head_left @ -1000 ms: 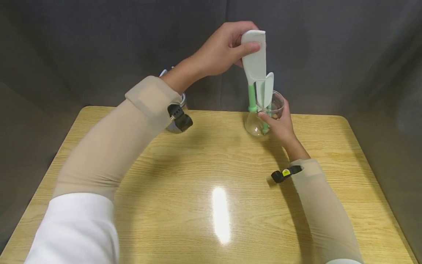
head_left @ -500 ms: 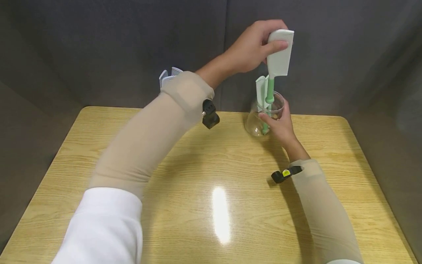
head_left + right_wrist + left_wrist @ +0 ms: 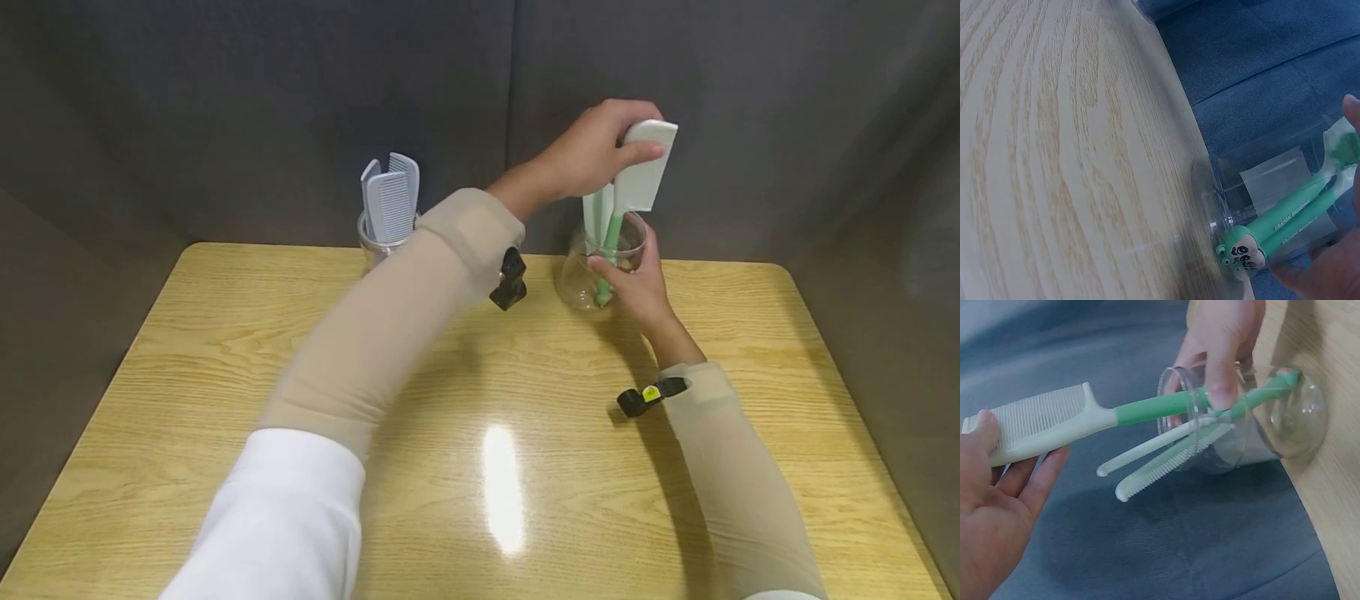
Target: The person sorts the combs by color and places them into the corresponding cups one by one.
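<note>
My left hand (image 3: pixel 626 137) pinches the toothed head of a pale green comb (image 3: pixel 643 171) above a clear jar (image 3: pixel 581 279). The comb's green handle (image 3: pixel 1154 408) reaches down through the jar's mouth to its bottom. Two more pale green combs (image 3: pixel 1166 456) stand in the jar. My right hand (image 3: pixel 637 287) grips the jar at its rim and side, near the table's far edge. In the right wrist view, green handle ends with a frog face (image 3: pixel 1242 253) rest at the bottom of the jar (image 3: pixel 1272 187).
A second clear jar (image 3: pixel 375 242) with blue-grey combs (image 3: pixel 392 200) stands at the back left of the wooden table (image 3: pixel 480 400). Dark grey fabric walls close in behind and on both sides.
My left hand has carried the comb to the right and down, so its handle now sits deep in the jar. The left arm has swung right and uncovered the second jar. The right hand has stayed put.
</note>
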